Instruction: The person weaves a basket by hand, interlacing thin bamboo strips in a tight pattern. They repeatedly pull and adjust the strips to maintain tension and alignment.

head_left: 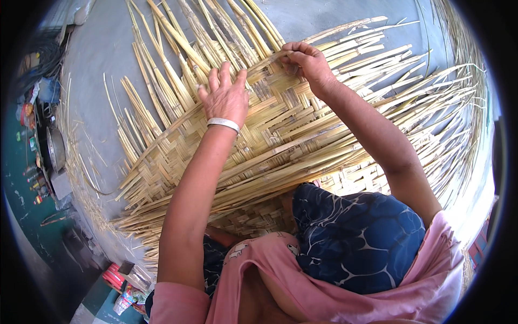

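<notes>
A mat (272,121) of split pale yellow reed strips lies in front of me, partly woven in a basket pattern. Long unwoven strip ends (259,29) stick out on its far side, and others fan out to the right. My left hand (227,97), with a pale bangle on its wrist, rests over the far left part of the weave, fingers spread. Farther right, my right hand (308,63) pinches a flat reed strip (265,63) between thumb and fingers at the weave's far edge. That strip runs crosswise from near my left fingertips to my right hand.
My bent knee in dark blue patterned cloth (356,243) is at the mat's near edge. Grey floor (91,92) surrounds the mat. Long thin strips (458,38) lie at the far right. A metal bowl (55,148) and a red package (113,276) are at the left.
</notes>
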`<action>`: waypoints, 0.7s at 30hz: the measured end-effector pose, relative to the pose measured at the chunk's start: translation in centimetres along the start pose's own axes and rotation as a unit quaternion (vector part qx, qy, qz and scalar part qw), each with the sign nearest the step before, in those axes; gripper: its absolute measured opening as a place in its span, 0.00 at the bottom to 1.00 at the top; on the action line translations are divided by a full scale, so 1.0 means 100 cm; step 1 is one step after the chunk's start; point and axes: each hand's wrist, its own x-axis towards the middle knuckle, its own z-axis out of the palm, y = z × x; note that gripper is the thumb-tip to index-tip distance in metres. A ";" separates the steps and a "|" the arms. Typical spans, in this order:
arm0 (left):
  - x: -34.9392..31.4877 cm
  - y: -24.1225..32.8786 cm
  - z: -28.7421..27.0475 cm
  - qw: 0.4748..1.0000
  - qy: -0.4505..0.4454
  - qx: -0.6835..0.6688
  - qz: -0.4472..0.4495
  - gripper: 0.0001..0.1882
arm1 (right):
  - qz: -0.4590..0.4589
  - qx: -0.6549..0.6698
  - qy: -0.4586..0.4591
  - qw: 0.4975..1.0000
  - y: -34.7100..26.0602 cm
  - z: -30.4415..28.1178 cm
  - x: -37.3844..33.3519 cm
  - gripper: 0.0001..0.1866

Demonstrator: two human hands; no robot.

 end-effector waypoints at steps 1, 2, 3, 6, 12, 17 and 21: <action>0.004 0.006 0.001 0.998 -0.030 -0.053 -0.007 0.27 | 0.013 -0.002 0.014 1.000 -0.002 -0.003 0.000 0.10; 0.013 0.011 0.002 0.994 -0.035 -0.100 -0.012 0.27 | -0.002 0.056 0.031 0.998 -0.001 -0.003 0.000 0.11; 0.020 0.014 0.003 0.987 -0.052 -0.148 -0.020 0.27 | 0.009 0.081 0.036 0.996 -0.002 -0.005 0.001 0.11; 0.035 0.012 0.001 0.970 -0.041 -0.237 -0.033 0.21 | 0.024 0.123 0.038 0.991 -0.006 -0.009 0.003 0.17; 0.065 0.009 -0.005 0.938 -0.068 -0.321 -0.110 0.19 | 0.026 0.106 0.004 0.994 -0.018 -0.006 0.025 0.17; 0.067 0.018 0.001 0.949 0.007 -0.282 -0.140 0.19 | 0.002 -0.017 -0.015 1.000 -0.024 0.008 0.062 0.12; 0.066 0.020 0.011 0.936 0.057 -0.295 -0.182 0.14 | -0.064 -0.288 -0.051 0.954 -0.025 0.029 0.093 0.14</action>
